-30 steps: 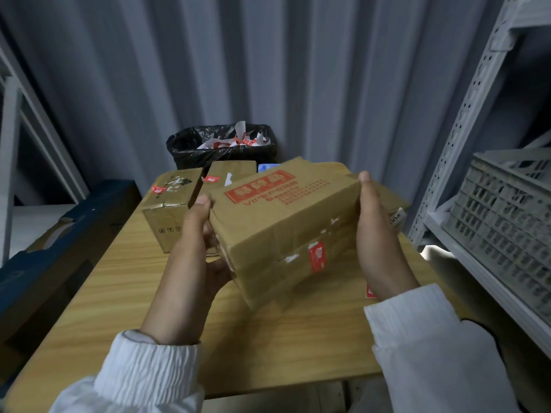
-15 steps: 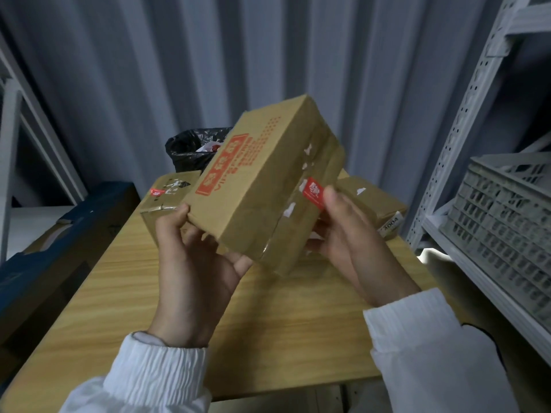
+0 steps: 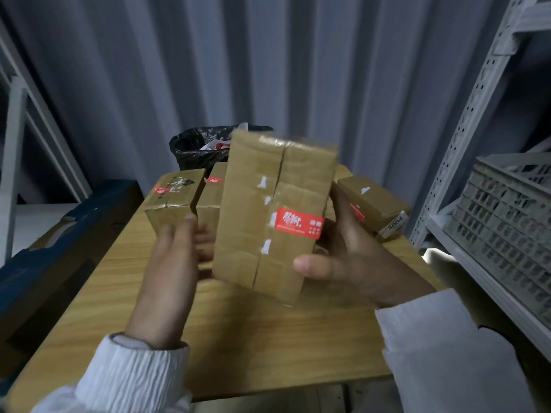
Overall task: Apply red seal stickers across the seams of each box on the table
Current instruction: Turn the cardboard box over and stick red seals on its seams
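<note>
While above the table (image 3: 268,338), holds the box (image 3: 247,234) nearly on end, long axis leaning right at top, seam side toward the camera. Clamps the right hand (image 3: 357,263) round its right edge. Cannot tell the grip of the blurred left hand (image 3: 173,263). Carries a red sticker (image 3: 298,223) beside the seam.

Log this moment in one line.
box | right hand holds it | left hand blurred, beside box | red sticker on taped face
</note>
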